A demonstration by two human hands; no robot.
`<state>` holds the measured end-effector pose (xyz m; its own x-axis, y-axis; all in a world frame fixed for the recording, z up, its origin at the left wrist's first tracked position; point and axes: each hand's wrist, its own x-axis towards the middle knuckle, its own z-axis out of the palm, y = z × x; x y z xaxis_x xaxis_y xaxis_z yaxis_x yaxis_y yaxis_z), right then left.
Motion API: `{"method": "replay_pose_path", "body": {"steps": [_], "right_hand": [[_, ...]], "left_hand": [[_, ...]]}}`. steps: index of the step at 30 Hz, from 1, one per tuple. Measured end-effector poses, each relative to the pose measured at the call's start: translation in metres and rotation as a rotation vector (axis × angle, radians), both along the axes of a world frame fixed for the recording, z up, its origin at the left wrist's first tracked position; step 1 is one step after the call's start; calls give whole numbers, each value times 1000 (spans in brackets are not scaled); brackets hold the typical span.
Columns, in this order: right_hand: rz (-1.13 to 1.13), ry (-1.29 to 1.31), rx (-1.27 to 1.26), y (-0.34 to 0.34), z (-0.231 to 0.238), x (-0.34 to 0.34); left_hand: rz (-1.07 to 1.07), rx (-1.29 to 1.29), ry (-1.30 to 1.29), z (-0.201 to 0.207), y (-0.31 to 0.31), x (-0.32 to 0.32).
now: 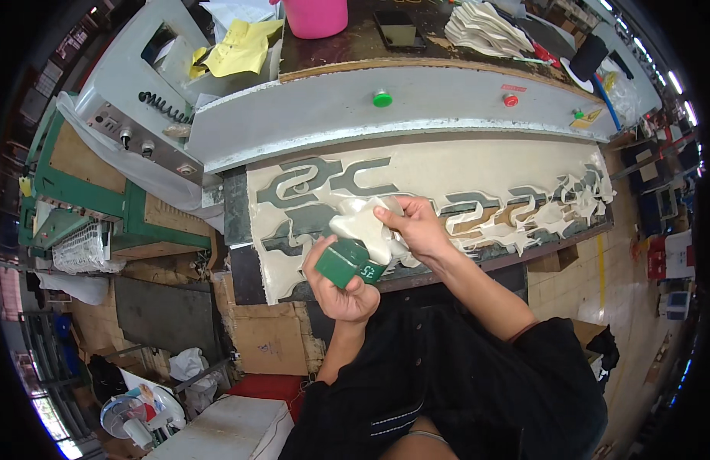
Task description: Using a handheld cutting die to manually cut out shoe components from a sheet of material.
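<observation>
My left hand point(341, 303) is wrapped round a green cutting die point(342, 263) with a band-like wall and white markings on its side. Thumb and fingers of my right hand point(420, 230) pinch soft cream cut pieces point(366, 222), which look like leather and hang against the die's far side. Whether some of them still sit inside the die, I cannot tell. Below both hands lies a cream sheet point(478, 167) on a dark cutting board, with shaped holes cut through it. Its right part is torn into thin, curling strips point(550, 217).
A grey press beam point(294, 115) with a green button point(382, 99) and a red button point(511, 100) spans the far side. On top are a pink container point(317, 17), a phone point(399, 31) and stacked cream pieces point(489, 31). A green machine point(87, 176) stands left, a fan point(125, 418) lower left.
</observation>
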<state>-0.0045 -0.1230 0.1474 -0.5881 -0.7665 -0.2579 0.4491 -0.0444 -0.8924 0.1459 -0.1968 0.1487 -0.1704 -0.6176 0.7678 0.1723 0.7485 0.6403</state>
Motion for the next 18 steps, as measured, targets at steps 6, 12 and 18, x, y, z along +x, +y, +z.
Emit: {"method": "replay_pose_path", "body": {"steps": [6,12,18], "right_hand": [[-123,45,112,-1,-33,-36],[-138,-75,104,-12,-72,-45],[-518,244,572,60,-145,-157]], "left_hand": [[-1,62,54,-1,2,-4],[27,46,33,0,-5,-9],[301,-162,104,40,-24,53]]}}
